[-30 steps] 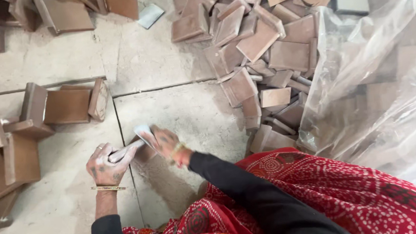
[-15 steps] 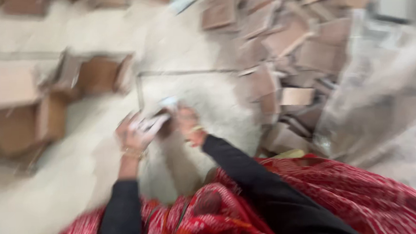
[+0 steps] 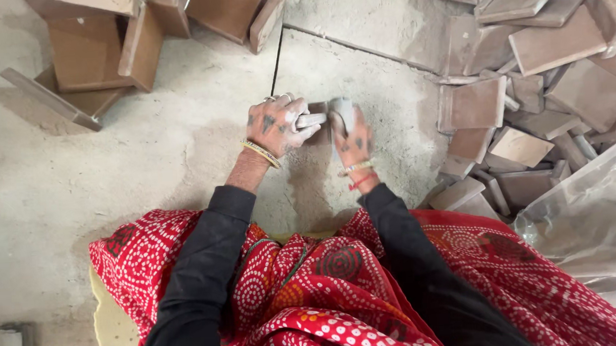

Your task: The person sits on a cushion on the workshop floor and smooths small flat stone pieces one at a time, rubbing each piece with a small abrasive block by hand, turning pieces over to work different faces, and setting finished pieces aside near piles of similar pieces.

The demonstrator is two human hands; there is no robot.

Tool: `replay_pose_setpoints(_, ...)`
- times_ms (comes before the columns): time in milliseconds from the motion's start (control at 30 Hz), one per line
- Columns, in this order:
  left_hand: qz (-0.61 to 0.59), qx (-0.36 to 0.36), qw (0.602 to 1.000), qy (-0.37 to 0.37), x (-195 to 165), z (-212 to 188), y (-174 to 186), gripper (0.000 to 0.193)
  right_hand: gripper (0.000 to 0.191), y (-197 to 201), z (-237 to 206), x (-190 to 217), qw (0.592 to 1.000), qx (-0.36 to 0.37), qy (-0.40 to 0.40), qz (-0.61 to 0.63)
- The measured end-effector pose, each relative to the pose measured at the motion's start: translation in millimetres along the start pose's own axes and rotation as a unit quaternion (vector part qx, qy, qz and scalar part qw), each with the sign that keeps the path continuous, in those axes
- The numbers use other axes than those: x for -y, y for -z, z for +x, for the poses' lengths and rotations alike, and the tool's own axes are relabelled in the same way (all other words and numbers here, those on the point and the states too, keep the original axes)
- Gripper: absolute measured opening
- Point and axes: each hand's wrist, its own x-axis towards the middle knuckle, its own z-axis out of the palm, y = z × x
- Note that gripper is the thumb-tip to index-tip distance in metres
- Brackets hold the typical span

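- Dusty concrete floor (image 3: 99, 205) fills the head view, scored by a dark joint line running down from the top centre toward the hands.
- At frame centre, the left hand (image 3: 275, 125) is clenched around a small pale flat piece (image 3: 310, 120), whose end sticks out from the fist toward the other hand.
- Right of it, the right hand (image 3: 352, 139) is closed on a grey rounded piece (image 3: 342, 110), pressing it against a brown tile (image 3: 320, 131) that lies on the floor just under both hands; how much of that tile is covered cannot be told.
- Both hands are powdered with grey dust; bangles sit on each wrist, and black sleeves run down to a red dotted cloth (image 3: 314, 292) over the lap at lower centre.
- Upper left holds open brown cardboard boxes (image 3: 91, 58); the right side of the frame holds a loose heap of brown tiles (image 3: 527, 63), with a clear plastic sheet (image 3: 591, 221) at lower right.
- Judged from the grips, the work goes best with the left fist pinning its piece steady while the right hand keeps even, flat pressure, fingers clear of the tile's edges.
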Motion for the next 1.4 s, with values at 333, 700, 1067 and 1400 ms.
replay_pose_setpoints(333,-0.04,0.017,0.998,0.052,13,2,9,0.035,0.046,9,18,13,0.98,0.11,-0.005,0.168)
replay_pose_setpoints(700,-0.065,0.007,0.997,0.045,16,2,15,0.037,0.059,-3,50,7,0.987,0.046,0.154,0.032)
replay_pose_setpoints(1067,-0.036,-0.019,0.997,0.062,16,0,4,0.037,0.055,-7,39,25,0.998,0.036,0.041,-0.007)
replay_pose_setpoints(1400,-0.051,-0.049,0.993,0.095,22,2,8,0.041,0.033,23,-68,39,0.971,0.005,0.059,0.231)
